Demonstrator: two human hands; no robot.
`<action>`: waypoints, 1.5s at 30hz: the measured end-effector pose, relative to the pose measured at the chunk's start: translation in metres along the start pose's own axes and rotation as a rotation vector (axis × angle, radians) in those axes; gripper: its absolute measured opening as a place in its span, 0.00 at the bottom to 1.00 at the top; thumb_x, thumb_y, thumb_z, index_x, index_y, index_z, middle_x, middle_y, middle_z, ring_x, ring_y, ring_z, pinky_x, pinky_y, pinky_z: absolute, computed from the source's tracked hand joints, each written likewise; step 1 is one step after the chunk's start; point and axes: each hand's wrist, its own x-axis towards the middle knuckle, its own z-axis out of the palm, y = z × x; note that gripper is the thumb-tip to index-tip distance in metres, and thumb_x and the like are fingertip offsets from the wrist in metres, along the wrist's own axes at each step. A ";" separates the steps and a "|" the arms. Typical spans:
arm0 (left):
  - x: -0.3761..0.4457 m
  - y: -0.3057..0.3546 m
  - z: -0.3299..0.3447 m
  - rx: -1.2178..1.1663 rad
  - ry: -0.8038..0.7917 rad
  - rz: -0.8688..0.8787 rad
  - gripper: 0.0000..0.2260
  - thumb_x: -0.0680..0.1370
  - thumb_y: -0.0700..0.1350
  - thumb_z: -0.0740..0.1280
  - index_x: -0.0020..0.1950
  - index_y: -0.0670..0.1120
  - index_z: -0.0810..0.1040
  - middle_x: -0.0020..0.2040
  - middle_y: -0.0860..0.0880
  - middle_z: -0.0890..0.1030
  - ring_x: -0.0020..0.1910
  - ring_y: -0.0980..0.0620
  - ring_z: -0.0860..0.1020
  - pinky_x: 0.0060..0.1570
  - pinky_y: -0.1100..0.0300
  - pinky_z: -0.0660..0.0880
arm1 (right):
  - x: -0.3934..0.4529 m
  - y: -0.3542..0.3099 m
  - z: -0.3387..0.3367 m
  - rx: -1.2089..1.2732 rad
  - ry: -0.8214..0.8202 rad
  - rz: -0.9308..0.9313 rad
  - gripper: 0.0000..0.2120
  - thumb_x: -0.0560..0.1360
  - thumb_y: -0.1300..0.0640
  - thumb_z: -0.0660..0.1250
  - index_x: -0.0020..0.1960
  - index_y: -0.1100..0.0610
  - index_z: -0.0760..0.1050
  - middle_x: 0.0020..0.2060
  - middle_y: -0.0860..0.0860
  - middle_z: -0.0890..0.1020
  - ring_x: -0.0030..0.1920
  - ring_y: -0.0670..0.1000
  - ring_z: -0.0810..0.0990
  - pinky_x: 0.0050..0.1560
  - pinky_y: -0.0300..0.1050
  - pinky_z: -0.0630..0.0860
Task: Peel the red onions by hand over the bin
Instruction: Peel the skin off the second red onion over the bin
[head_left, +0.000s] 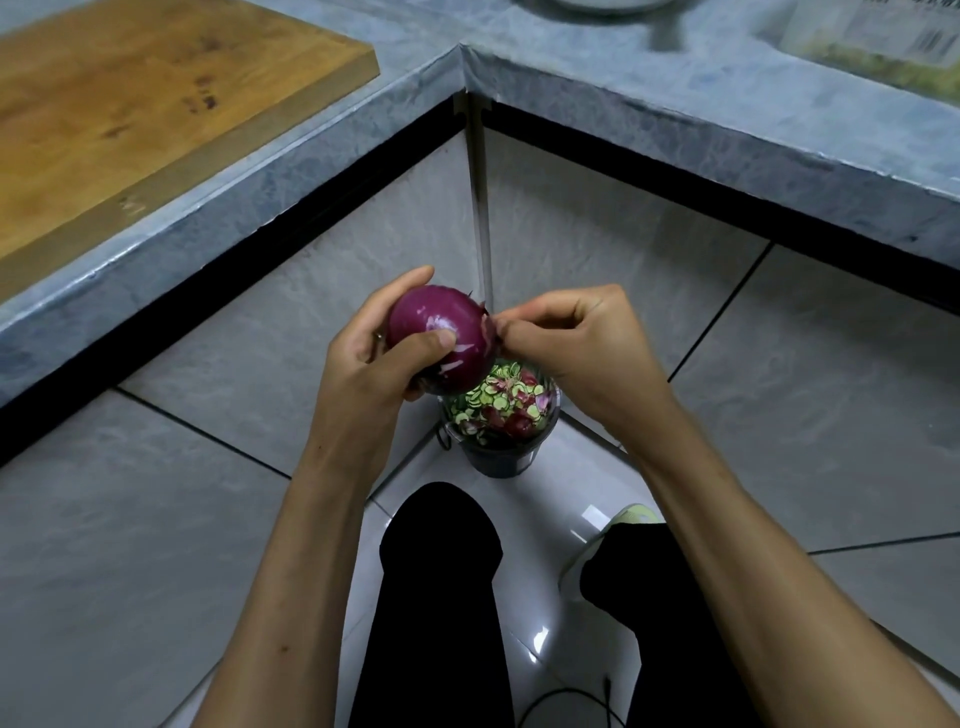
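The left hand (374, 358) grips the red onion (441, 345), thumb curled across its near face and fingers wrapped round the far side, so the bulb sits in the cup of that grip. The right hand (576, 338) meets the onion at its right end, where the fingertips are drawn together in a pinch on a ragged edge of skin (488, 325); the rest of that hand is curled and stands just to the right of the bulb. The onion is nearly round, so its long axis is hard to judge; the end with the torn skin points right, towards the pinching grip. Pale scuffs show on its purple surface below the thumb.

The onion is held in the air, above and slightly left of a dark bin (501, 457) that stands on the floor (571, 467) in the corner under the table. The bin holds green and red vegetable scraps (493, 402). The person's black-clad legs show below the bin.

Above, the grey table (675, 93) runs along two sides and meets in a corner. A wooden cutting board (130, 109) lies near the edge of its left run.
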 end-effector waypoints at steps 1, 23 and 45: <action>0.000 0.000 0.000 -0.001 0.002 -0.005 0.25 0.63 0.52 0.75 0.61 0.60 0.82 0.50 0.56 0.84 0.53 0.48 0.83 0.59 0.38 0.78 | -0.001 0.000 -0.001 -0.008 -0.007 0.004 0.03 0.72 0.65 0.73 0.41 0.60 0.85 0.34 0.50 0.86 0.37 0.47 0.84 0.41 0.39 0.80; -0.004 -0.022 -0.003 -0.031 0.009 -0.103 0.22 0.69 0.47 0.71 0.61 0.60 0.82 0.54 0.54 0.83 0.54 0.50 0.84 0.57 0.46 0.82 | -0.004 0.012 0.008 -0.164 -0.046 0.047 0.03 0.71 0.61 0.75 0.40 0.60 0.86 0.36 0.63 0.85 0.36 0.70 0.81 0.35 0.67 0.76; -0.007 -0.033 0.005 -0.262 0.088 -0.123 0.24 0.69 0.43 0.70 0.66 0.48 0.77 0.54 0.49 0.82 0.49 0.52 0.84 0.48 0.55 0.81 | -0.004 0.033 0.023 -0.103 0.172 -0.003 0.09 0.72 0.65 0.70 0.35 0.57 0.84 0.31 0.54 0.84 0.34 0.55 0.81 0.38 0.58 0.79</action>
